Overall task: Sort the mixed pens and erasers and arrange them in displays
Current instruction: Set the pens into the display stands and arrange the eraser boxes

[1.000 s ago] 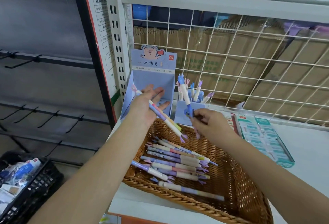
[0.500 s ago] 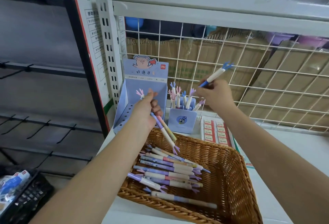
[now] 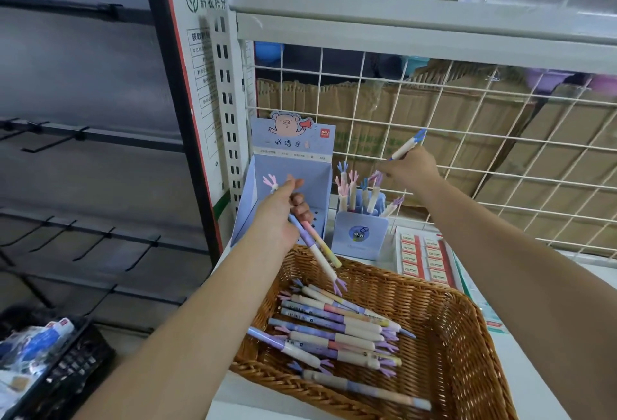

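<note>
Left hand (image 3: 278,215) grips several pens (image 3: 317,246) above wicker basket (image 3: 460,302), far-left corner. Right hand (image 3: 414,169) pinches blue-tipped pen (image 3: 405,147) beyond basket, over pen cup (image 3: 360,236).

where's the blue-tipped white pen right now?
Head view, right of centre: the blue-tipped white pen is pinched in the right hand, above the small blue cardboard pen holder.

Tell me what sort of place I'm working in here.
Probably a stationery shop: a wire-grid shelf back, a branded pen display box, and a tray of packaged erasers beside the wicker basket.
</note>
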